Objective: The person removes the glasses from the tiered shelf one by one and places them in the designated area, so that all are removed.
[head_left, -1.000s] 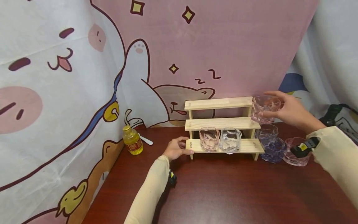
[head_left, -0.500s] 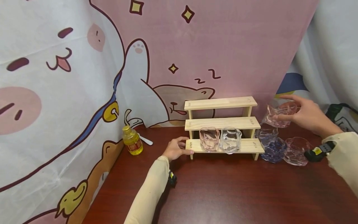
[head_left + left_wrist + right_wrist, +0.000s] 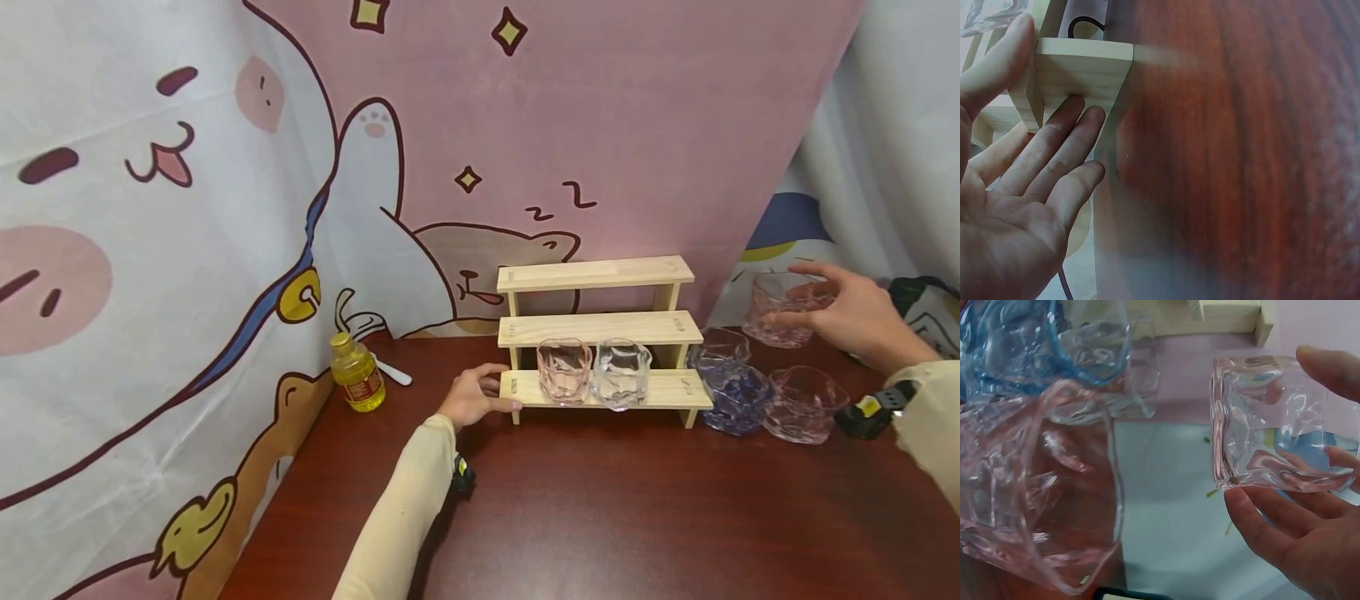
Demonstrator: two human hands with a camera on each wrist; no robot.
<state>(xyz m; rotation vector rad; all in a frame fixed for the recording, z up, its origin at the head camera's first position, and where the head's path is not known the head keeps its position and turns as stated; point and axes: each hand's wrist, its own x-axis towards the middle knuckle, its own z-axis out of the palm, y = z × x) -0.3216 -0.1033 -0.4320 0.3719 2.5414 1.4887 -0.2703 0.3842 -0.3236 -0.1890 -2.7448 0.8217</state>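
Note:
My left hand holds the left end of a three-step wooden display rack. In the left wrist view the thumb lies along the bottom step, and the other fingers reach behind its end leg. Off the rack's right side, my right hand grips a pale pink glass tumbler between thumb and fingers. The right wrist view shows this tumbler from the side, with fingers spread around it. On the bottom step stand a pink tumbler and a colourless tumbler.
Right of the rack, a blue tumbler, a clear bluish tumbler and another pink tumbler stand close together on the dark red table. A yellow oil bottle and a white handle lie left. Printed cloth hangs behind.
My right hand has carried the pink tumbler from beside the rack's upper steps to the right and slightly down. My left hand stays on the rack.

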